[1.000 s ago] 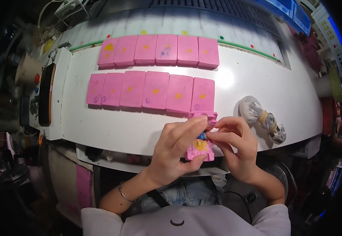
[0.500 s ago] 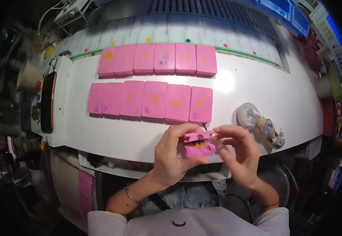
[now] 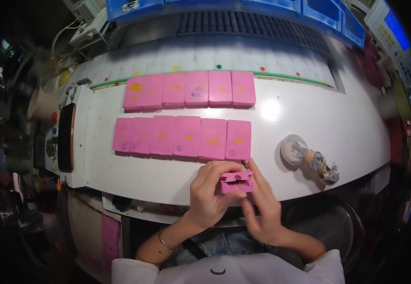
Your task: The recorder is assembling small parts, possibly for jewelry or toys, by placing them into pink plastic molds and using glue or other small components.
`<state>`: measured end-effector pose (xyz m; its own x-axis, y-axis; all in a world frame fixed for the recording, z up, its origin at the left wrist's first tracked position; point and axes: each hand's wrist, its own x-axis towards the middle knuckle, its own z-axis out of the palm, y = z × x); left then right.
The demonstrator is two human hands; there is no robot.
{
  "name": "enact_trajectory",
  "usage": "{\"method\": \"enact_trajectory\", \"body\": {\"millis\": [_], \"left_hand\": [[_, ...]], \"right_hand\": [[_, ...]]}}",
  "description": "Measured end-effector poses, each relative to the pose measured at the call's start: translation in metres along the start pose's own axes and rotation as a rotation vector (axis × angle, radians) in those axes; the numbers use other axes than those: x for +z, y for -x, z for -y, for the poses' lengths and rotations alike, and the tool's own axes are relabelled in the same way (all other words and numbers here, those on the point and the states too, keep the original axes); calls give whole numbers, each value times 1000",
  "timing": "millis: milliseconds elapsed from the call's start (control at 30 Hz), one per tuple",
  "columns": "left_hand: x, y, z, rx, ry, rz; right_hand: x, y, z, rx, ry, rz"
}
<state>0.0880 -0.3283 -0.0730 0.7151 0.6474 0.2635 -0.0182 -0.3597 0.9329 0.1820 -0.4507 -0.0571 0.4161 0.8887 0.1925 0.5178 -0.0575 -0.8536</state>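
Note:
A small pink two-part mould [image 3: 236, 185] is between my hands at the table's near edge. Its halves lie close together, with a narrow dark gap between them. My left hand [image 3: 208, 194] is closed on the mould's left side, fingers on the far side and thumb on the near side. My right hand [image 3: 265, 208] is against its right end, fingers along the far corner and thumb below; part of this contact is hidden. A small thin dark piece [image 3: 244, 164] shows just beyond the mould, partly covered by fingers.
Two rows of pink blocks, a far row [image 3: 197, 90] and a near row [image 3: 188, 137], lie on the white table [image 3: 134, 175]. A tied cloth bundle [image 3: 304, 155] lies at the right. A phone-like dark slab [image 3: 66, 137] is at the left; blue bins [image 3: 257, 5] stand behind.
The mould's halves have come together from a wider gap that showed yellow and black inside. My right hand has moved left onto the mould. The view has shifted.

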Motion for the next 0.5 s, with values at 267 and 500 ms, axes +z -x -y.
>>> {"method": "enact_trajectory", "body": {"millis": [267,500], "left_hand": [[-1,-3,-3,-12,22,-4],[-12,-6,-9,27,90,-53]], "right_hand": [[-9,-5,1,-34,37,-56],[-15,-31,2,-188,-47,-141]]}}
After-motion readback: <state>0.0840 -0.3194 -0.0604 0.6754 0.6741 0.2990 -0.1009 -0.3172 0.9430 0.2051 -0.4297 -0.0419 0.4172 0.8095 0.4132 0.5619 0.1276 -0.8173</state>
